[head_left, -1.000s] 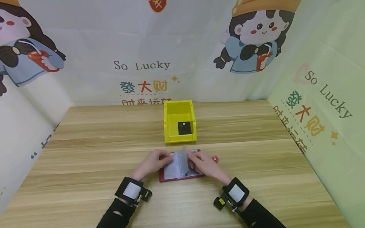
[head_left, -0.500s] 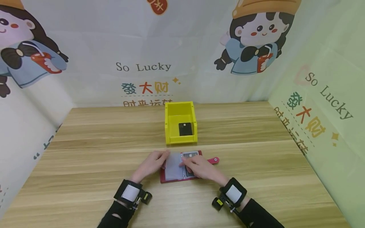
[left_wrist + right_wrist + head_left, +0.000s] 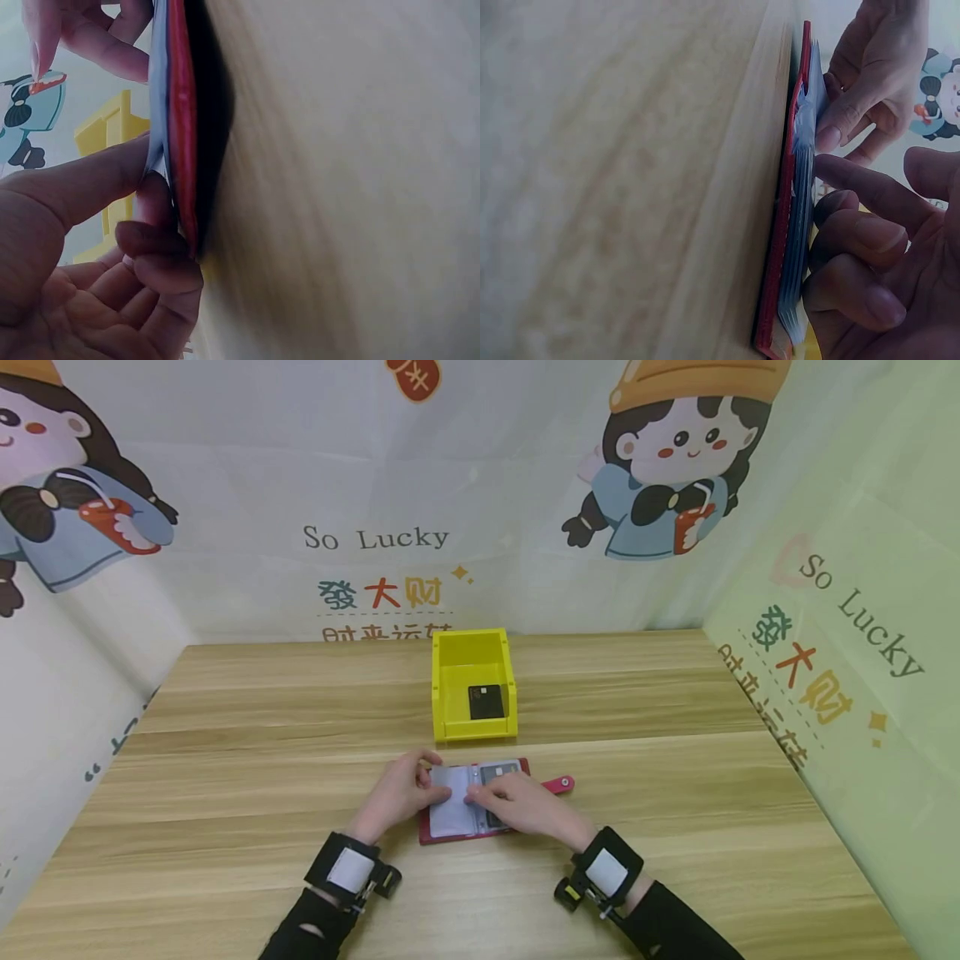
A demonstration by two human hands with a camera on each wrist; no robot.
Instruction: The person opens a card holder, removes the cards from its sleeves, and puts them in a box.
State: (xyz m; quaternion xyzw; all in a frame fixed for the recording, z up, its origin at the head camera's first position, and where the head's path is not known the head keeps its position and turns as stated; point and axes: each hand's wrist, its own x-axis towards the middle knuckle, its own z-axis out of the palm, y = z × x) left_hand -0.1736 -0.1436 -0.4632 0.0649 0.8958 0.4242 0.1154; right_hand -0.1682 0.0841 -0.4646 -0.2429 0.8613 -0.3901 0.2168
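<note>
A red card holder [image 3: 448, 839] lies spread on the table, its clear plastic pages [image 3: 453, 817] showing to the left and a dark card [image 3: 497, 772] in a sleeve to the right. My left hand [image 3: 397, 795] is at its left edge; in the left wrist view the thumb and index finger pinch a clear page [image 3: 157, 97] away from the red cover [image 3: 182, 120]. My right hand [image 3: 525, 803] rests over the right half, index fingertip on the pages near the spine. In the right wrist view, its other fingers bend beside the page stack [image 3: 798, 225].
Behind the card holder stands a yellow bin [image 3: 476, 729] with a black card [image 3: 486, 702] inside. The holder's red snap strap [image 3: 559, 785] sticks out to the right. Printed cloth [image 3: 510, 577] closes off the back and sides of the wooden table [image 3: 637, 760].
A raised page has been laid over to the left, uncovering the card on the right side. The left hand has taken a page at the left edge; the right fingertips have shifted slightly left.
</note>
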